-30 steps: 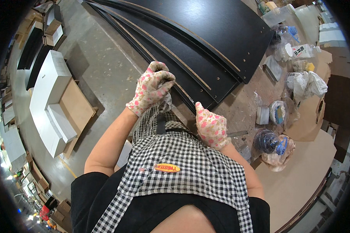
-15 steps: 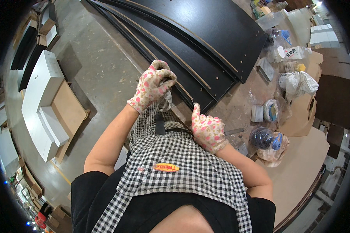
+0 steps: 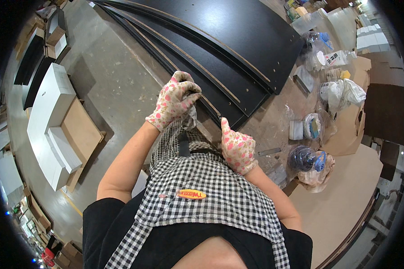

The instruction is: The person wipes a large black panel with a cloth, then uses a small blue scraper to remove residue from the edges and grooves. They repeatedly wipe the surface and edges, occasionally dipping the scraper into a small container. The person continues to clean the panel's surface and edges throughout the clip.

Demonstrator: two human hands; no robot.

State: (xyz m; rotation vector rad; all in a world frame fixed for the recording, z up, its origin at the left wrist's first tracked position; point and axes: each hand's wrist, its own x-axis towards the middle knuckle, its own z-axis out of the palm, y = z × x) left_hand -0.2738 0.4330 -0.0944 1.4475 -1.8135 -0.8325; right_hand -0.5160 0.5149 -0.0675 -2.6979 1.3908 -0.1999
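Note:
A stack of black panels (image 3: 251, 40) with curved, bare brown edges lies in front of me. My left hand (image 3: 177, 99), in a white glove with pink flowers, is closed around a crumpled grey rag (image 3: 191, 118) beside the nearest panel's edge. My right hand (image 3: 238, 145) wears a matching glove. Its index finger is stretched out, the tip touching the near corner of that panel, while the other fingers curl in and hide the palm. Close to its right lies a flat grey metal strip (image 3: 269, 151).
To the right stand a plastic jug with a blue cap (image 3: 306, 160), a clear tub (image 3: 312, 126), a grey block (image 3: 296, 130), bottles and crumpled plastic bags (image 3: 343, 93). Torn cardboard (image 3: 348, 134) lies beyond them. A white, curved furniture piece (image 3: 54, 130) rests on the floor at left.
My right hand has shifted slightly left, its index finger still at the panel corner. My left hand stays almost in place with the rag. The whole view has shifted a little.

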